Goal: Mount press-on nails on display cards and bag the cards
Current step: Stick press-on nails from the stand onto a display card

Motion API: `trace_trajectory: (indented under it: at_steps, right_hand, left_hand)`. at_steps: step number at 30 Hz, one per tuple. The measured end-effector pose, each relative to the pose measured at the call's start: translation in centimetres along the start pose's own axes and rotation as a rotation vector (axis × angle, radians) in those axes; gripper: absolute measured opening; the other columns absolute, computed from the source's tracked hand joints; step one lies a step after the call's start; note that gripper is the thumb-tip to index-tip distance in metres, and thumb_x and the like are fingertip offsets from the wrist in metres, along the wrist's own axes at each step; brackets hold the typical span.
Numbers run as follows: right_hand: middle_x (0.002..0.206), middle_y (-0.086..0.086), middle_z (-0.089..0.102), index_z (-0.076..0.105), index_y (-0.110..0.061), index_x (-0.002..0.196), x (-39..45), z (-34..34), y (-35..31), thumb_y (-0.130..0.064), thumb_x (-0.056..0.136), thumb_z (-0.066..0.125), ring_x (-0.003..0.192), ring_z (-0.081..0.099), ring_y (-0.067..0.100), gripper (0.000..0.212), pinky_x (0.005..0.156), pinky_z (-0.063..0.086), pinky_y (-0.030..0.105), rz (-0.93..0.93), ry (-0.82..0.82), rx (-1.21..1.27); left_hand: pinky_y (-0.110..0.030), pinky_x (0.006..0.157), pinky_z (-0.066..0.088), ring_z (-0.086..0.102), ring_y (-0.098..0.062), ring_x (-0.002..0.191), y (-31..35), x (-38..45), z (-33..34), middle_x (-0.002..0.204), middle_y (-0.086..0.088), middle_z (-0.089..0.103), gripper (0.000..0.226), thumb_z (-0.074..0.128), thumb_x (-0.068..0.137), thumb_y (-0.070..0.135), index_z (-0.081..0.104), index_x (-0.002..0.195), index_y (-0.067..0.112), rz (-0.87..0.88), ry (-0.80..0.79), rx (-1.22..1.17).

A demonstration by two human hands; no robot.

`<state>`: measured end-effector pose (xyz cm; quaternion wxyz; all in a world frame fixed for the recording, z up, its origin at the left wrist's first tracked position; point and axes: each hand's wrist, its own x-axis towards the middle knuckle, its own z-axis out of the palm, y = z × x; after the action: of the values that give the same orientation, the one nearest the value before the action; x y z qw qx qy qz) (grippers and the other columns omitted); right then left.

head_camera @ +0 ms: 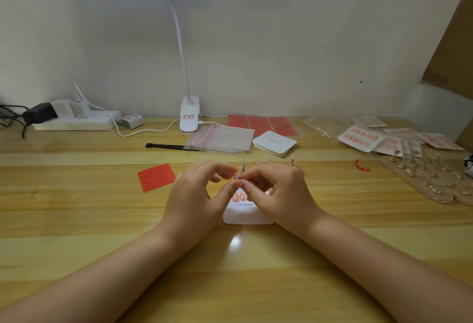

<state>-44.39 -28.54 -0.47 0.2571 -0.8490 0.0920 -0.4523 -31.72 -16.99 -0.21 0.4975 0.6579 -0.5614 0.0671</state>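
Right over the middle of the wooden table (76, 220), both hands meet fingertip to fingertip above a white display card (247, 216). The left hand (197, 194) has its thumb and forefinger curled toward the meeting point, and the right hand (276, 192) mirrors it; between them they pinch something very small — too small and blurred to name with certainty, though it sits at the spot where a press-on nail would be handled. The card lies flat on the table under the hands, printed with the word "Handmade", and two peach-coloured nails (238, 196) already sit on its upper part, half hidden by the fingers.

Just behind the hands stands a short row of little metal nail stands (242, 166). To the left lies a bundle of red strips (156, 177), well apart from the card. Farther back are a stack of clear zip bags (225, 139), a pile of blank white cards (275, 142) and a red adhesive sheet (261, 124), with a dark-handled brush (166, 146) poking out from beneath the bags. A white clip lamp (189, 115) rises at the back edge, and a power strip (74, 123) with plugs sits in the far left corner.

On the right side — near the table's far edge — finished cards of nails in bags (363, 138) lie fanned out, beside a clear board of nail stands (430, 176) and a small curl of red tape (362, 165).
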Motion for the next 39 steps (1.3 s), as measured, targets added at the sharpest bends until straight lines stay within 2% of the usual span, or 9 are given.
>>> trace_trajectory:
  at_steps: [4, 8, 12, 22, 25, 28, 30, 34, 39]
  right_hand:
    - [0.064, -0.006, 0.068, 0.075, -0.011, 0.080, 0.0, 0.0, -0.1, -0.003, 0.077, 0.075, 0.060, 0.062, 0.008, 0.009, 0.056, 0.047, 0.018, 0.002, 0.004, -0.006]
    - [0.061, -0.009, 0.065, 0.073, -0.009, 0.075, 0.0, 0.0, 0.0, -0.004, 0.077, 0.076, 0.056, 0.060, 0.009, 0.007, 0.054, 0.046, 0.017, 0.030, 0.010, -0.009]
    - [0.060, -0.010, 0.065, 0.073, -0.008, 0.075, 0.0, 0.0, 0.0, -0.004, 0.079, 0.075, 0.055, 0.062, 0.007, 0.006, 0.055, 0.046, 0.015, 0.067, 0.003, 0.019]
    - [0.061, -0.008, 0.066, 0.070, -0.012, 0.077, 0.0, -0.2, 0.4, -0.014, 0.083, 0.074, 0.057, 0.066, 0.008, 0.008, 0.056, 0.048, 0.015, 0.258, 0.044, 0.059]
    - [0.064, -0.009, 0.068, 0.065, -0.021, 0.076, 0.4, -0.7, 0.6, -0.014, 0.086, 0.070, 0.060, 0.067, 0.009, 0.013, 0.060, 0.054, 0.023, 0.317, 0.102, 0.079]
    - [0.067, -0.001, 0.069, 0.063, -0.022, 0.074, 0.8, -1.8, 1.4, -0.014, 0.085, 0.069, 0.063, 0.068, 0.018, 0.016, 0.064, 0.056, 0.034, 0.386, 0.169, 0.087]
    - [0.064, -0.002, 0.068, 0.065, -0.020, 0.073, 1.1, -2.4, 2.1, -0.017, 0.085, 0.070, 0.059, 0.064, 0.016, 0.013, 0.062, 0.053, 0.033, 0.419, 0.196, 0.035]
    - [0.054, -0.007, 0.055, 0.070, -0.019, 0.070, 1.3, -3.3, 4.0, -0.028, 0.083, 0.073, 0.051, 0.047, 0.009, 0.016, 0.054, 0.038, 0.027, 0.490, 0.206, -0.162]
    - [0.056, -0.007, 0.057, 0.073, -0.023, 0.069, 1.2, -3.6, 4.8, -0.035, 0.083, 0.071, 0.056, 0.050, 0.010, 0.019, 0.052, 0.033, 0.026, 0.583, 0.108, -0.266]
  left_hand:
    - [-0.034, 0.074, 0.050, 0.060, -0.004, 0.081, 0.0, 0.0, -0.1, 0.088, 0.018, 0.066, 0.017, 0.072, 0.078, 0.035, 0.068, 0.092, 0.027, 0.004, 0.015, 0.000]
    - [-0.018, 0.070, 0.046, 0.062, -0.008, 0.075, -0.1, 0.0, -0.2, 0.082, 0.013, 0.067, 0.017, 0.082, 0.075, 0.019, 0.067, 0.083, 0.022, -0.018, 0.049, -0.036]
    - [-0.009, 0.062, 0.040, 0.064, -0.007, 0.076, -0.2, 0.0, -0.1, 0.086, 0.013, 0.068, 0.019, 0.081, 0.075, 0.021, 0.068, 0.089, 0.023, -0.058, 0.049, -0.057]
    - [-0.012, 0.062, 0.043, 0.063, -0.007, 0.077, -0.1, 0.0, -0.2, 0.081, 0.014, 0.067, 0.016, 0.079, 0.078, 0.021, 0.064, 0.080, 0.026, -0.056, 0.021, -0.077]
    - [-0.015, 0.064, 0.045, 0.062, -0.006, 0.077, -0.2, 0.0, -0.2, 0.081, 0.014, 0.067, 0.014, 0.077, 0.079, 0.022, 0.064, 0.081, 0.027, -0.062, 0.013, -0.072]
    - [-0.015, 0.065, 0.046, 0.062, -0.004, 0.079, -0.3, 0.0, -0.2, 0.082, 0.015, 0.066, 0.013, 0.076, 0.080, 0.025, 0.063, 0.081, 0.029, -0.071, -0.006, -0.079]
    - [-0.013, 0.064, 0.045, 0.062, -0.004, 0.079, -0.4, 0.1, -0.2, 0.082, 0.016, 0.066, 0.013, 0.075, 0.080, 0.026, 0.063, 0.081, 0.029, -0.068, -0.019, -0.078]
    - [-0.014, 0.063, 0.045, 0.062, -0.004, 0.079, -0.5, 0.1, -0.2, 0.081, 0.017, 0.066, 0.012, 0.075, 0.079, 0.030, 0.064, 0.081, 0.030, -0.065, -0.052, -0.051]
    - [-0.014, 0.062, 0.043, 0.061, -0.004, 0.079, -0.7, 0.1, -0.1, 0.080, 0.019, 0.066, 0.011, 0.076, 0.077, 0.032, 0.065, 0.079, 0.031, -0.070, -0.071, -0.040]
